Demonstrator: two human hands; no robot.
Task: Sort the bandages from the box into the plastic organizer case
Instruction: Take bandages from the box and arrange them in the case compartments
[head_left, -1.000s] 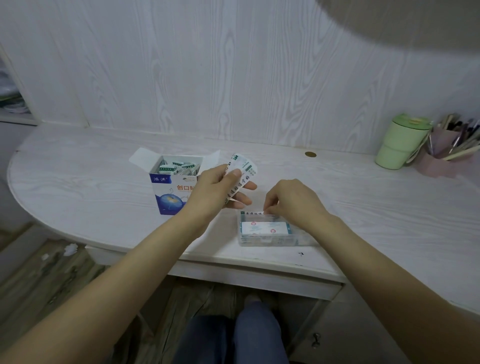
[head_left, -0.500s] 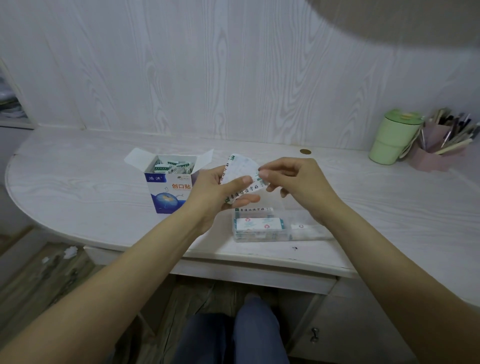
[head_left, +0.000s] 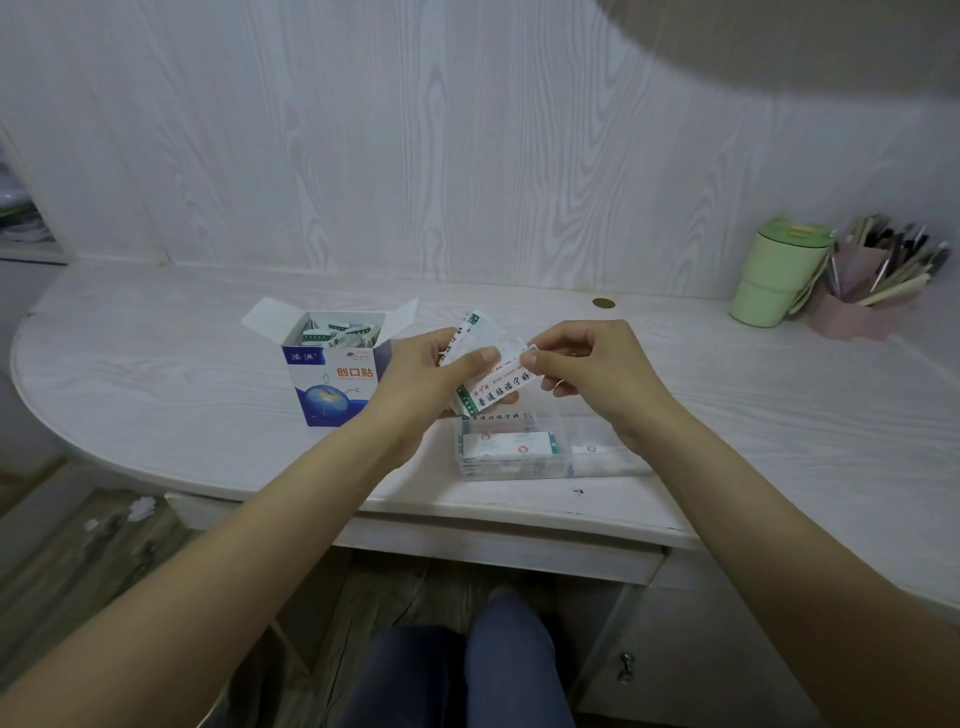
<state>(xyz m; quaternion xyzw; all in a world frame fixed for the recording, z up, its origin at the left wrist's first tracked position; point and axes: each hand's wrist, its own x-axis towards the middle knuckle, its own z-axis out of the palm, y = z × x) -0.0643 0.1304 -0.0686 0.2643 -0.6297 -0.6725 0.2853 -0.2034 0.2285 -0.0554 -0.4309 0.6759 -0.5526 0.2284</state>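
While the left hand (head_left: 415, 384) is gripping a small stack of bandages (head_left: 485, 371) above the desk (head_left: 156, 374), the right hand (head_left: 597, 374) is pinching the top one's right end. Just below is sitting the clear case (head_left: 514, 452), the open box (head_left: 335, 364) to its left.

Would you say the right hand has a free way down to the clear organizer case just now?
Probably yes: the right hand hovers just above the organizer case, whose top is open. It is pinching a bandage from the left hand.
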